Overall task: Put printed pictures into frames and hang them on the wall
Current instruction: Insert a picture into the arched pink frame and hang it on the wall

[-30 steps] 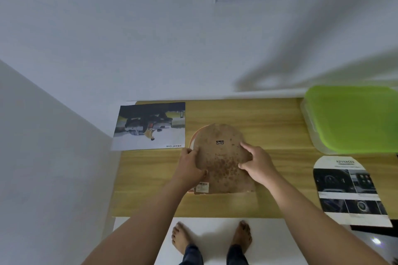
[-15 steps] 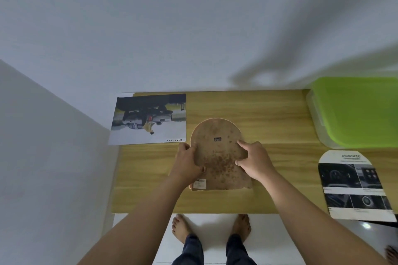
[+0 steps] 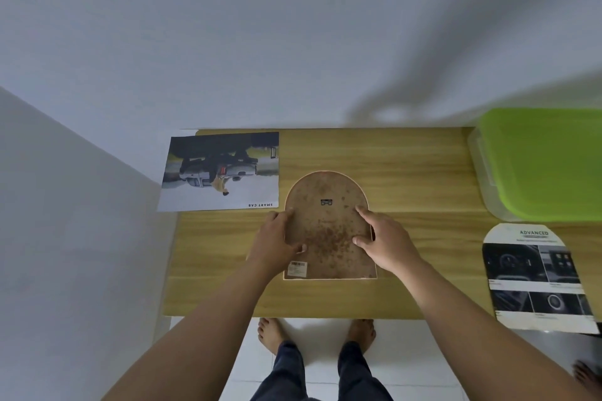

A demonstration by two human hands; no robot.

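hands work apart, one at each side edge of the arched frame [image 3: 329,231], which lies face down on the table [image 3: 407,172] between them. the left hand [image 3: 277,244] and right hand [image 3: 387,244] each lay a thumb and fingertips on the brown backing. they seem to press rather than grip, probably seating the board in its rim. back-up also leaves the small hanger [image 3: 326,202] reachable. whether a picture is already inside cannot be told. beyond the left hand lies a loose car print [image 3: 224,172]; out past the right hand, an arch-cut print [image 3: 534,277], shaped like the frame. farther beyond the right hand sits a plastic box [image 3: 540,166], green lid on, contents hidden.
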